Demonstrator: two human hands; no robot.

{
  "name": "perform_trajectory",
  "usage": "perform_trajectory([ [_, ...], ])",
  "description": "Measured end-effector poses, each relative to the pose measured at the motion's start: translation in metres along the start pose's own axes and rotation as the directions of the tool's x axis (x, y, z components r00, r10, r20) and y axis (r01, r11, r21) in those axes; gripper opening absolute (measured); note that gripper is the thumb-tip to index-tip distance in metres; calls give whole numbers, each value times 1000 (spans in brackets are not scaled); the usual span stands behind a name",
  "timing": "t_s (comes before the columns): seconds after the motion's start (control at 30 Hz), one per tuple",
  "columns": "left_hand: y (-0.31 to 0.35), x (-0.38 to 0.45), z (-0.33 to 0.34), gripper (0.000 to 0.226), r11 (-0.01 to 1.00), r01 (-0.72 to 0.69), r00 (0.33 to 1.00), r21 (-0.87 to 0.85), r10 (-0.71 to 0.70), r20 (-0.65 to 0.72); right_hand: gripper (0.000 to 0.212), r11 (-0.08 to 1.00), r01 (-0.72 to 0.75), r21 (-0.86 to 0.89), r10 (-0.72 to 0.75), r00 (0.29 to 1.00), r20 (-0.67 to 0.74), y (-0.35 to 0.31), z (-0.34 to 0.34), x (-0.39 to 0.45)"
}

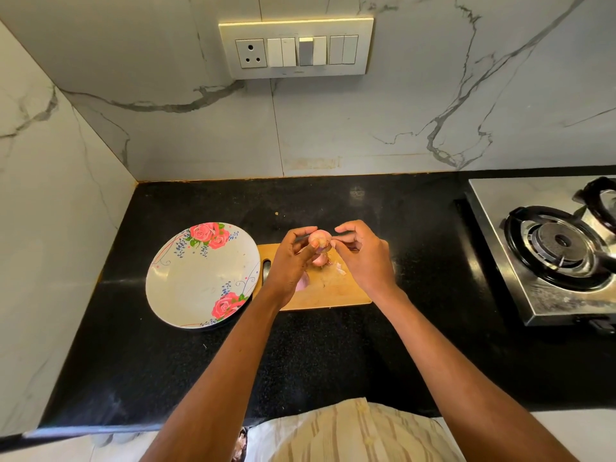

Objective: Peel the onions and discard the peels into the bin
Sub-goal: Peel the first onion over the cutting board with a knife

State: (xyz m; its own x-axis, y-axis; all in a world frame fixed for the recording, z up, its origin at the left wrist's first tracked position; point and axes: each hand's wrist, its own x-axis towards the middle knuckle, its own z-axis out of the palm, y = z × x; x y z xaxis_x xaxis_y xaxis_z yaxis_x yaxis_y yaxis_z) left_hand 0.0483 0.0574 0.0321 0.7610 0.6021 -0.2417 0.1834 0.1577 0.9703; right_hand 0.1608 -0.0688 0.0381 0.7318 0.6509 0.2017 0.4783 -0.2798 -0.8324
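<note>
A: Plate [186,288] first, far left on the black table [333,355], white with red roses, its right rim just beside the board

B: And the board [336,290]?

A: Wooden, lying flat, mid-table, with a handle slot at its left end. Both hands are above it

B: What is the left hand [289,261] doing?

A: Its fingers are curled round an onion [319,240], thumb on the near side, holding it clear of the board

B: How does the onion look?

A: Pale pink, partly peeled, root end towards the camera. A second onion [320,260] shows just below it, mostly hidden by the hand, so I cannot tell whether it rests on the board

B: Peels?

A: A pinkish peel [302,282] lies on the board by the left wrist, and a small scrap [340,269] lies under the right hand

B: The right hand [363,258]?

A: Touching the onion's right side, thumb and forefinger pinched on a bit of skin there, the other fingers curled

B: Further right?

A: A steel stove [520,235] at the table's right edge, well apart from the board, with a black burner. On the marble wall behind, a switch panel [296,48]
</note>
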Motion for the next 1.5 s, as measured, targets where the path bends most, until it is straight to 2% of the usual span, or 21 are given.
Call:
perform_trajectory([
  [0.37,2,-4,-4,28,998,54,998,-19,-54,34,28,988,108,-113,-108,994,13,0,4,-1],
  [0.57,7,-10,-6,27,985,102,994,-138,-95,61,16,995,-2,-102,-1,1000,-28,8,-2,5],
  [0.73,8,-9,-7,26,962,145,989,-231,-137,49,17,992,-115,-52,120,988,93,15,-1,3],
  [0.87,9,-9,-4,28,953,147,989,-266,-140,46,21,975,-197,108,176,968,178,13,6,1],
  [1.0,11,-7,-3,29,969,115,993,-217,-110,32,21,952,-199,232,166,974,156,7,8,1],
  [1.2,10,-6,-4,29,979,71,996,-193,-60,62,20,969,-148,198,127,986,111,2,5,2],
  [1.37,5,-2,-1,35,993,36,999,-115,-36,7,16,973,-134,187,117,988,101,3,5,0],
  [1.5,4,-4,-2,40,986,59,998,-156,-58,13,18,977,-139,159,125,988,96,3,4,1],
])
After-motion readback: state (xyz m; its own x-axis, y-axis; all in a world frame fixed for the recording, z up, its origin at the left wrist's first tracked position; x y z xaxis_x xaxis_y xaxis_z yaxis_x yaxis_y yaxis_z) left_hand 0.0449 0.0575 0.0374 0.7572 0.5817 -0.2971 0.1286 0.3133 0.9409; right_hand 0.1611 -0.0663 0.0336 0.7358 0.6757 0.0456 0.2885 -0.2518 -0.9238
